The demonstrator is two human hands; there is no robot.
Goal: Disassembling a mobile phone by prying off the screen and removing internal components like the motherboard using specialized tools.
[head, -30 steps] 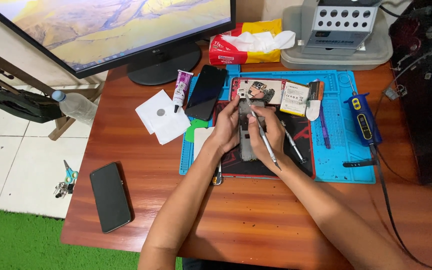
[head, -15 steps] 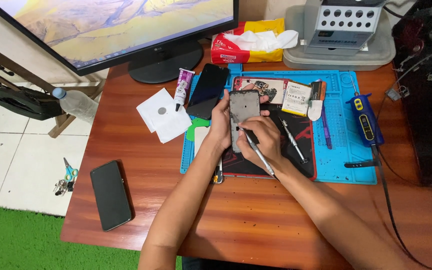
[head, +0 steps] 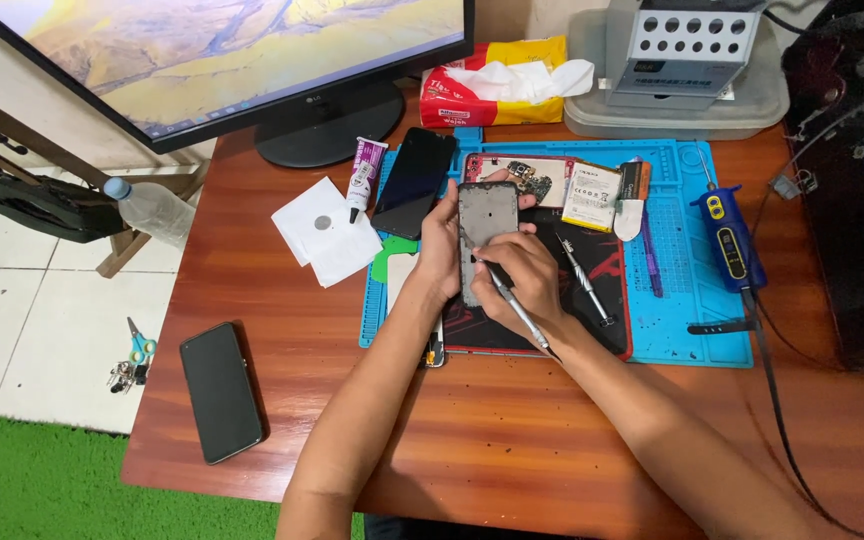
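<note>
- You are holding a grey phone frame (head: 487,225) upright over the middle of the blue work mat (head: 687,330), its long side running near to far.
- Your left hand (head: 444,250) is gripping the frame along its left edge, fingers curling around the far end.
- Your right hand (head: 522,285) is closed around a thin metal tool (head: 512,300), pinching it like a pen, with the tip touching the frame's lower face.
- Under your hands a dark red-edged pad (head: 602,260) is lying on the mat, and a loose screwdriver (head: 584,280) is resting on it just right of your right hand.
- Just beyond the frame, an opened phone body (head: 532,180) with exposed parts is sitting at the far edge of the mat, with a flat battery (head: 592,195) beside it on the right.
- A black screen panel (head: 414,182) is lying at the mat's far left corner, and a small glue tube (head: 364,175) is lying just left of it.
- White paper squares (head: 322,230) are lying on the bench (head: 512,440) left of the mat.
- A blue handheld tool (head: 724,235) with a cable is lying on the right part of the mat.
- A black phone (head: 220,390) is lying face down near the bench's near left corner, well apart from the mat.
- A monitor (head: 252,60) is standing at the far left, and a tissue pack (head: 502,85) is sitting right of its base.
- Scissors (head: 137,345) are lying on the floor to the left.
</note>
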